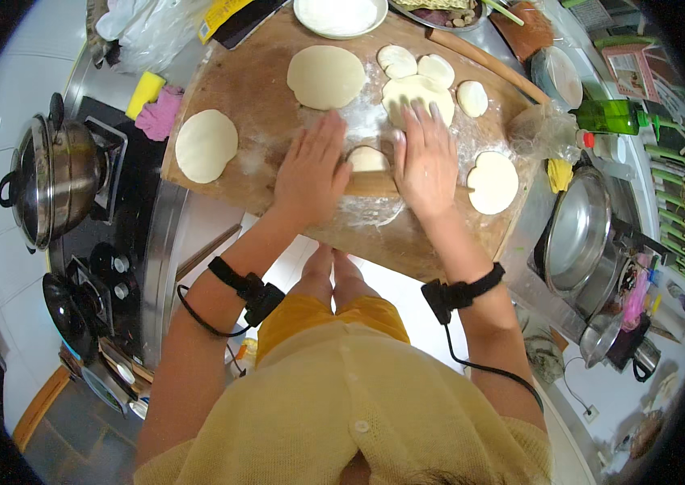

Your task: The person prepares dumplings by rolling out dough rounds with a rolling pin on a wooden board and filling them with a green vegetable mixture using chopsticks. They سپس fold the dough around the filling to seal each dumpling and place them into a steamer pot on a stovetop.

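Note:
A wooden rolling pin [370, 183] lies crosswise near the front of a floured wooden board [251, 91]. My left hand [313, 170] presses on its left part with the palm, fingers stretched forward. The right part is under my right hand [427, 157], whose fingertips reach the near edge of a flat dough round [418, 91]. Between my hands, a small dough piece [368, 159] shows just beyond the pin; its near side is hidden by it. Flattened dough rounds lie at the left [206, 146], the back [326, 77] and the right [492, 183].
A second rolling pin [488, 63] lies along the board's back right edge. Behind the board stands a bowl of flour [340, 15]. Smaller dough pieces [472, 99] sit at the back right. A lidded steel pot [57, 179] stands on the stove at left; a metal basin [579, 230] is at right.

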{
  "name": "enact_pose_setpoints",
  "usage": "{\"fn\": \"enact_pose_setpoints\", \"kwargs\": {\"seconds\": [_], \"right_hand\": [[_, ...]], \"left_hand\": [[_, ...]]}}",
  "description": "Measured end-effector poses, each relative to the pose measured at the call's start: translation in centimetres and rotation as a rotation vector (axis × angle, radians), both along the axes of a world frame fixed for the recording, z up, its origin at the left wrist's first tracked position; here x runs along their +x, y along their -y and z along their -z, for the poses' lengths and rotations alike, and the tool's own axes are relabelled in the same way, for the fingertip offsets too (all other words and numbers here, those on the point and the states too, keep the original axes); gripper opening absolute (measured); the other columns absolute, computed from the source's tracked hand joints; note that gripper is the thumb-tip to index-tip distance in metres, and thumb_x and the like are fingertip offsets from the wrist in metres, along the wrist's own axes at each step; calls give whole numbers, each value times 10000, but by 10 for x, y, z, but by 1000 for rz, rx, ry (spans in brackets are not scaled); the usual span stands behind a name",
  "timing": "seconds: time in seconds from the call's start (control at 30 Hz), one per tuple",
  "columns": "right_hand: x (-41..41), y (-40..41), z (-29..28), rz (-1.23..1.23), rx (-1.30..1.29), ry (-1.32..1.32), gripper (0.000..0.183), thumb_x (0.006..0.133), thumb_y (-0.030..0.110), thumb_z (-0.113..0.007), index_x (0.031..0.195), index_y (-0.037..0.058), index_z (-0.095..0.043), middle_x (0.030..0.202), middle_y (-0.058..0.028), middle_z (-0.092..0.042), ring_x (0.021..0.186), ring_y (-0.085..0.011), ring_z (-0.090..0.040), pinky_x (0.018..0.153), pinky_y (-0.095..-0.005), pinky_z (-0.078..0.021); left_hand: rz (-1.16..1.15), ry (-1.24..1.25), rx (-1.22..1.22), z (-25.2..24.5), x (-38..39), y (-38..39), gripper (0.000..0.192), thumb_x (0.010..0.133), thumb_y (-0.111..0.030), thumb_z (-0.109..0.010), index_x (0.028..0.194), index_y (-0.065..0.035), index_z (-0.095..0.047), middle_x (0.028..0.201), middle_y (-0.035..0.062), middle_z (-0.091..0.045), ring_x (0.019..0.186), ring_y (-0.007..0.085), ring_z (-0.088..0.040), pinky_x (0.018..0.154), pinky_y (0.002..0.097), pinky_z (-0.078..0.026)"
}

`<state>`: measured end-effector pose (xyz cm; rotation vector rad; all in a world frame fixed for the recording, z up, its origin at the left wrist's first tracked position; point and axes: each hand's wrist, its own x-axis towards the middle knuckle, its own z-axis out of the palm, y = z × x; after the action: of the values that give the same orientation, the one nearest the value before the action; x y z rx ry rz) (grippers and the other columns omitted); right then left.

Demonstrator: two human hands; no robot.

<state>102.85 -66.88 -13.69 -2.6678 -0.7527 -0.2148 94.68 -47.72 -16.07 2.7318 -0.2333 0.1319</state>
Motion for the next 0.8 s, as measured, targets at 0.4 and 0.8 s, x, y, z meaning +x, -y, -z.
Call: {"fn": "enact_pose_setpoints", "kwargs": {"seconds": [0.4,0.8], "right_hand": [[43,1,19,-29,64,120,402,907,161,-537,1298,66,-534,1332,-177,-548,1279,-364,-484,1051,-502,-389],[26,2,48,-139,48,102,404,895,113,-588,1288,52,-518,1441,-144,-464,1378,-380,-375,1137,-576,-250]], "left_hand": [[-250,154,78,3,50,-4,676,930,-247,-544,1482,31,-270,1553,222,-275,1423,372,-305,1162,506,-253],[-317,186,100,24,40,-22,616,933,-272,-523,1449,16,-351,1524,214,-336,1416,360,-322,1160,491,-261]]}}
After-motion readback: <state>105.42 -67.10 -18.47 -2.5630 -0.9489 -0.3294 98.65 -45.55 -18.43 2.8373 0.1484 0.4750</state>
